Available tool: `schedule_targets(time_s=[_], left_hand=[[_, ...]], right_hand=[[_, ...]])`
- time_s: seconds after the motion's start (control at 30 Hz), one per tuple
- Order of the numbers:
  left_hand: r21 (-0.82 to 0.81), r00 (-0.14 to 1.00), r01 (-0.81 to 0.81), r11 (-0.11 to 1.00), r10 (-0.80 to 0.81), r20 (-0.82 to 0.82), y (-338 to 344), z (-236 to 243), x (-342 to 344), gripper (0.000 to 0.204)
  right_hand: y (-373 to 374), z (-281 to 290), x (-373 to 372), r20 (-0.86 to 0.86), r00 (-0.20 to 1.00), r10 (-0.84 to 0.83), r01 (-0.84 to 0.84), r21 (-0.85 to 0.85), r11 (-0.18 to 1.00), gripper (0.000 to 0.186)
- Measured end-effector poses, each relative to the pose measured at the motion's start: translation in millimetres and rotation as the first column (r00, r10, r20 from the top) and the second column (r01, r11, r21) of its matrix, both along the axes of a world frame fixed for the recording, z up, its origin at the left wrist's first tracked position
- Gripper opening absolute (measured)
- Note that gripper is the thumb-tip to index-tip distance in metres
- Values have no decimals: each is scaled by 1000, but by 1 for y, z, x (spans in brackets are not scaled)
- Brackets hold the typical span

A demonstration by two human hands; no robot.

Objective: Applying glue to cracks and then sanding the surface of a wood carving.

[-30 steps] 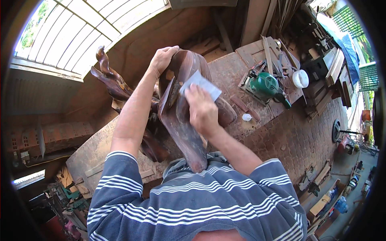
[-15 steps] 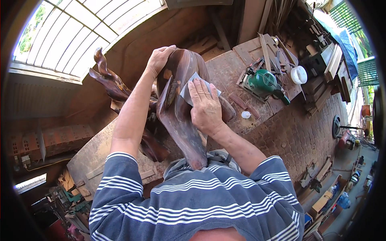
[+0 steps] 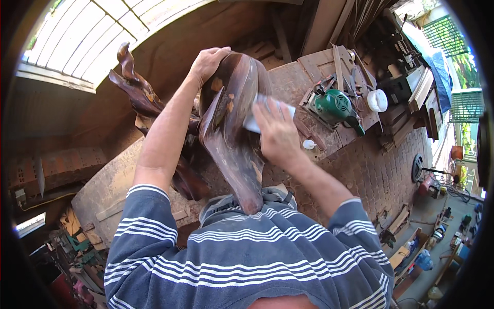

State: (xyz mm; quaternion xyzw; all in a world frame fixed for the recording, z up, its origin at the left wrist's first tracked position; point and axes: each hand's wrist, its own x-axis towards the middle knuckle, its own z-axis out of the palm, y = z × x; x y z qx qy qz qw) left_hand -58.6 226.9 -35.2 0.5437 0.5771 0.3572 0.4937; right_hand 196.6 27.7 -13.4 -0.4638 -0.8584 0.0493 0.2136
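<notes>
A large dark-brown carved wooden piece (image 3: 229,149) stands over the bench, its narrow lower end against my body. My left hand (image 3: 210,63) grips its top edge, with the fingers curled over the far side. My right hand (image 3: 277,129), blurred by motion, presses a folded pale grey sheet of sandpaper (image 3: 250,124) against the right side of the wood. Its fingers lie fairly flat over the sheet. Left of my left forearm rises a twisted, branch-like wooden part (image 3: 135,85); where it joins is hidden.
On the dusty workbench (image 3: 285,82) to the right lie a green power tool (image 3: 333,105), wood strips, a white round container (image 3: 377,101) and a small white bottle cap (image 3: 309,144). Stacked boards (image 3: 423,90) stand further right. A barred window (image 3: 77,46) is at far left.
My right hand has slid the sandpaper right and slightly down across the wood. My left hand keeps its hold on the top edge. The whole view has shifted a little.
</notes>
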Motion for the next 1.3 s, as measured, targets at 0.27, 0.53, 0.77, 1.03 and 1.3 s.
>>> schedule_targets(time_s=[0.27,0.53,0.77,1.03,1.3], left_hand=[[116,997,50,992,-43,-65,4,-5,5,49],[25,1000,-2,1000,2,-22,3,7,5,45],[14,999,28,1000,-27,-24,2,-3,5,46],[173,991,95,980,-77,-108,5,-8,-1,50],[69,996,42,997,-36,-83,8,-13,-4,48]], right_hand=[[-2,12,3,111,994,-1,1,-2,1000,59],[-75,-36,37,199,956,214,-221,12,975,43],[-25,3,21,214,976,32,-35,12,999,49],[-6,22,42,137,941,308,-294,-114,949,56],[-40,16,115,-187,921,341,-386,-333,861,61]])
